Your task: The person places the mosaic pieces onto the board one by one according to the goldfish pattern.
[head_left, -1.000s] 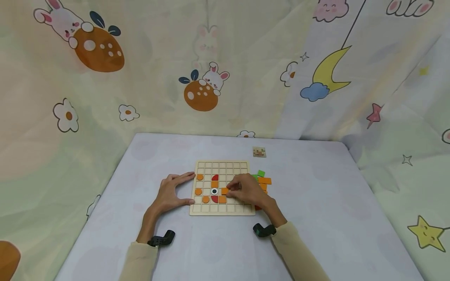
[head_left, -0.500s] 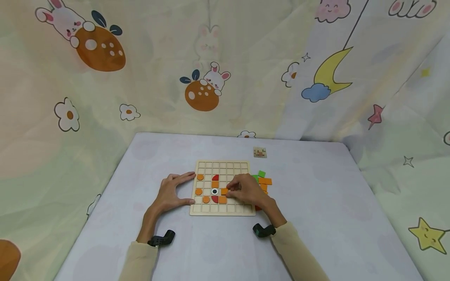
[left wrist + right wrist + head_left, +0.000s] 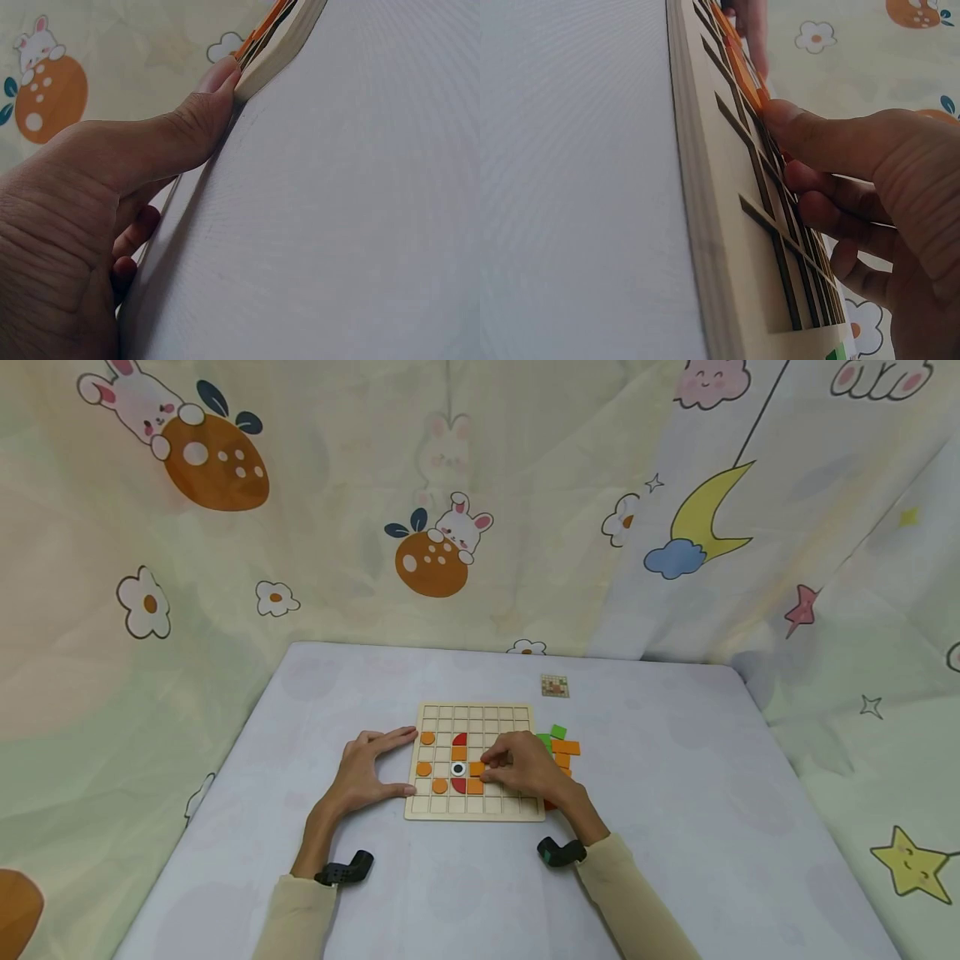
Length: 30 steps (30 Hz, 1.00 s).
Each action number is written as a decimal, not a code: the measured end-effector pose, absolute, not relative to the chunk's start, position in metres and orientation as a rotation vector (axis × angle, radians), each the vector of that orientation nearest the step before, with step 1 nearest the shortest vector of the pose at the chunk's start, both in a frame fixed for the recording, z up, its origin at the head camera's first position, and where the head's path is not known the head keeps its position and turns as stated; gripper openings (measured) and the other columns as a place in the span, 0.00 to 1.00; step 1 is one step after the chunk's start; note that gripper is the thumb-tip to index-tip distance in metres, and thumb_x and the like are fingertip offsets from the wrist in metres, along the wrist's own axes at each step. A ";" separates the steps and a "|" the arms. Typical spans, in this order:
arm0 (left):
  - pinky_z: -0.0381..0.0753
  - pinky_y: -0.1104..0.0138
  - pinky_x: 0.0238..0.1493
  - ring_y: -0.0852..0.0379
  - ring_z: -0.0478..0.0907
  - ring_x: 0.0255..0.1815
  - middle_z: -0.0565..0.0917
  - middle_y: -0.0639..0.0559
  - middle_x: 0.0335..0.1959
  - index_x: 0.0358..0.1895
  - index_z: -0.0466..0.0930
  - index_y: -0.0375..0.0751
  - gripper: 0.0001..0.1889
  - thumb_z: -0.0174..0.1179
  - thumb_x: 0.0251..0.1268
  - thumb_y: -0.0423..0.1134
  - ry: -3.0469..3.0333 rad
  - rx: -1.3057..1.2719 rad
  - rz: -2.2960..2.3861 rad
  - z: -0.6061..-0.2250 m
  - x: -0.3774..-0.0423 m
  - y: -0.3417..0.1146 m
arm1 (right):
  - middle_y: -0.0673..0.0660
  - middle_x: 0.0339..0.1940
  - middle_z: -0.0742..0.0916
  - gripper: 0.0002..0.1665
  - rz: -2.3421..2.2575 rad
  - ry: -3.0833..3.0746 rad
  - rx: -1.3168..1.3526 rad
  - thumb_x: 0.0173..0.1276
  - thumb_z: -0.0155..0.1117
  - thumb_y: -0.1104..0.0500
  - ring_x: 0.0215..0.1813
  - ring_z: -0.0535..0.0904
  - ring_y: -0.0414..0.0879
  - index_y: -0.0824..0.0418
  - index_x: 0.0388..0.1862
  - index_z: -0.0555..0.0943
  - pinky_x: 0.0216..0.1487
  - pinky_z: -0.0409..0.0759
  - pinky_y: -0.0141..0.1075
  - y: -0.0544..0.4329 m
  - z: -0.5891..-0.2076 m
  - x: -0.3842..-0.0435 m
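Note:
A pale wooden grid board point(image 3: 472, 810) lies on the table in the head view. My left hand point(image 3: 362, 774) is at its left edge, thumb and fingers spread and touching the rim; the thumb point(image 3: 217, 79) meets the board's edge in the left wrist view. Over the board, my right hand point(image 3: 525, 767) pinches an orange square tile point(image 3: 476, 769) beside a white round piece with a black dot point(image 3: 458, 769). Red quarter-round tiles point(image 3: 459, 786), orange discs point(image 3: 427, 738) and other orange squares point(image 3: 458, 753) sit in cells. The right hand covers part of the grid.
At the board's right side lie loose orange tiles point(image 3: 566, 747) and green tiles point(image 3: 558, 732), partly behind the right hand. A small patterned card point(image 3: 555, 686) rests farther back on the white table point(image 3: 675, 793). A printed cloth point(image 3: 330, 527) hangs behind.
The right hand has shifted very slightly left with the orange square tile, closer to the white round piece. My left hand stays at the board's edge.

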<state>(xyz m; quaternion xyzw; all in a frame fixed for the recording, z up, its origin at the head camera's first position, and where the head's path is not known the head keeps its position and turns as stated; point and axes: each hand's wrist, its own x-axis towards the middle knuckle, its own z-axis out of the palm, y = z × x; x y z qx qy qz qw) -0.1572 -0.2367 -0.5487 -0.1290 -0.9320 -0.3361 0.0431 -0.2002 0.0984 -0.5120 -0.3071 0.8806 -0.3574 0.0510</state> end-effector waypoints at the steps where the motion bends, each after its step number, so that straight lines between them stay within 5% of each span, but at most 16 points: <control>1: 0.62 0.44 0.68 0.48 0.72 0.62 0.78 0.55 0.81 0.79 0.77 0.57 0.53 0.87 0.44 0.61 -2.849 -0.397 -1.038 -0.548 -0.157 -0.236 | 0.46 0.33 0.91 0.13 -1.086 2.681 -0.933 0.63 0.87 0.56 0.35 0.81 0.34 0.58 0.44 0.95 0.41 0.81 0.31 0.099 -0.512 -0.200; 30: 0.62 0.43 0.68 0.47 0.72 0.63 0.78 0.54 0.81 0.79 0.77 0.56 0.52 0.87 0.45 0.61 -2.852 -0.404 -1.015 -0.548 -0.158 -0.236 | 0.46 0.38 0.93 0.07 -1.060 2.710 -0.941 0.69 0.82 0.56 0.38 0.82 0.36 0.55 0.44 0.96 0.42 0.81 0.31 0.099 -0.515 -0.199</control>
